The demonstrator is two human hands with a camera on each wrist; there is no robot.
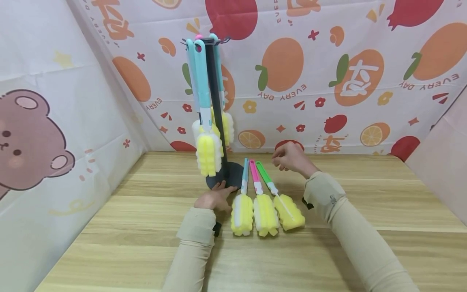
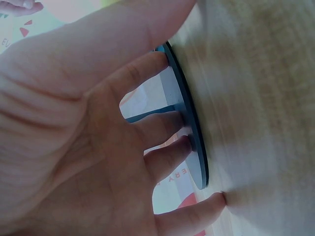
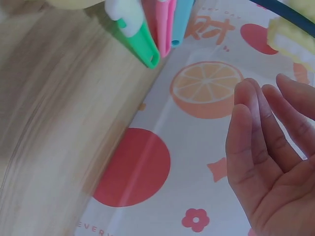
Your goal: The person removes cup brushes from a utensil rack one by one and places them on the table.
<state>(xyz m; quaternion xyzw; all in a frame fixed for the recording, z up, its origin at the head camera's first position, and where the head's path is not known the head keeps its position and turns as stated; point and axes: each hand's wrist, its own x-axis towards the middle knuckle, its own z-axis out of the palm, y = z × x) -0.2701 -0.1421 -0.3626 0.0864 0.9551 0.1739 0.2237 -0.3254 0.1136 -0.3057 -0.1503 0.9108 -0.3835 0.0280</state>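
My left hand [image 1: 214, 199] rests its fingertips on the round dark base [image 1: 234, 172] of an upright rack. In the left wrist view its fingers are spread along the base [image 2: 201, 167], with one fingertip on the tabletop. Sponge brushes with light-blue handles [image 1: 202, 81] hang from hooks at the top of the rack. My right hand [image 1: 292, 157] is raised beyond the lying brushes, fingers loosely bent and holding nothing. Between the hands lie three yellow-and-white sponge brushes: one blue-handled [image 1: 242, 215], one pink-handled [image 1: 266, 215] and one green-handled [image 1: 290, 213].
The wooden table [image 1: 146, 231] meets a fruit-printed cloth [image 1: 281, 73] at its back edge. A white cloth with a bear [image 1: 31, 138] stands along the left side. The rack's dark pole [image 1: 217, 105] rises tall at the back, left of centre.
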